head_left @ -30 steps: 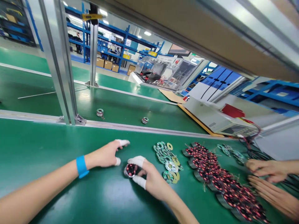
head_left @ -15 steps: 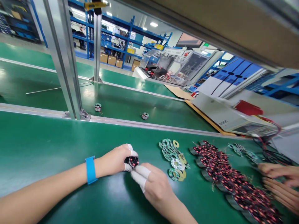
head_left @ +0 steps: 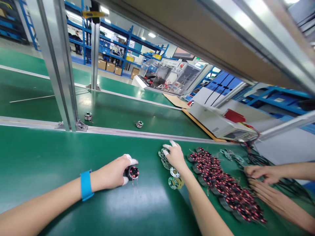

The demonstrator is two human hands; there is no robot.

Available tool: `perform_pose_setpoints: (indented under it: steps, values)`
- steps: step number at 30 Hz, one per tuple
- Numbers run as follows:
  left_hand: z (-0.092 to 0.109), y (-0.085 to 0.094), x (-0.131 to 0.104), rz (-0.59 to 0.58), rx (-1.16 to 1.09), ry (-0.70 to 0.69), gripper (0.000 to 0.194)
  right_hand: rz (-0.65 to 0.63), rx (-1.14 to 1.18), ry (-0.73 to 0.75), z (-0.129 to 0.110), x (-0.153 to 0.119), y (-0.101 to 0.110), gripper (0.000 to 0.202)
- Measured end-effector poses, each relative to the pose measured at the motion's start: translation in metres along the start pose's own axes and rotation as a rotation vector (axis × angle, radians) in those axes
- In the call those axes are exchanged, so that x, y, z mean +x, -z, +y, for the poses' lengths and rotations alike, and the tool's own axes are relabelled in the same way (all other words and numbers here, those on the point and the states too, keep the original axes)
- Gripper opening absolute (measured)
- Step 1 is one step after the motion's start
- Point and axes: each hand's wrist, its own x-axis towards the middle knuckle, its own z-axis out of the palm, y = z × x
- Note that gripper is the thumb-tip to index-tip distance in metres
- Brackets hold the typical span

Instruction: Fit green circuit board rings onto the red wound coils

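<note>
My left hand (head_left: 115, 172), with white finger cots and a blue band at the wrist, grips a motor stator (head_left: 133, 172). Its black core and copper windings face up toward me, and thin wire ends hang from it. Out to the right, my right hand (head_left: 176, 156), also in white finger cots, is over a pile of ring-shaped green circuit boards (head_left: 164, 160). Its fingers are spread at the far end of the pile; whether they touch a board is hard to see. Nearer me lie another green ring board (head_left: 173, 183) and yellow rings (head_left: 180, 183).
Several wound stators (head_left: 221, 183) stand in a long block right of my right arm. Beyond them, a co-worker's hands (head_left: 265, 178) are near more ring boards (head_left: 231, 154) and black cables. Two stators (head_left: 139, 124) sit behind the metal rail (head_left: 110, 131). An aluminium post (head_left: 57, 65) rises at left.
My right hand has left the stator and moved right and away from me to the ring boards. My left hand still holds the stator, whose wire ends now show. The view has shifted right.
</note>
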Motion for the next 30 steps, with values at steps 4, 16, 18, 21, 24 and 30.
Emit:
perform_pose_setpoints:
  steps: [4,16,18,21,24,30]
  values:
    - [0.002,0.007,0.002,0.153,-0.064,0.082,0.052,-0.013,0.046,0.023,-0.021,-0.016,0.008,0.017]
    - [0.02,-0.004,0.011,0.278,-0.37,0.103,0.028,-0.181,0.755,-0.029,-0.124,-0.066,0.017,0.03]
    - [0.019,-0.006,0.012,0.25,-0.426,0.154,0.029,-0.118,0.628,0.036,-0.123,-0.071,0.017,0.035]
    - [0.02,-0.008,0.01,0.244,-0.308,0.155,0.032,-0.058,0.486,0.119,-0.116,-0.076,0.015,0.033]
    - [0.021,-0.012,0.005,0.322,0.147,0.105,0.037,-0.142,0.503,0.089,-0.108,-0.076,0.013,0.031]
    - [0.005,-0.026,0.003,0.23,0.527,0.084,0.04,-0.413,0.666,0.152,-0.105,-0.077,0.004,0.029]
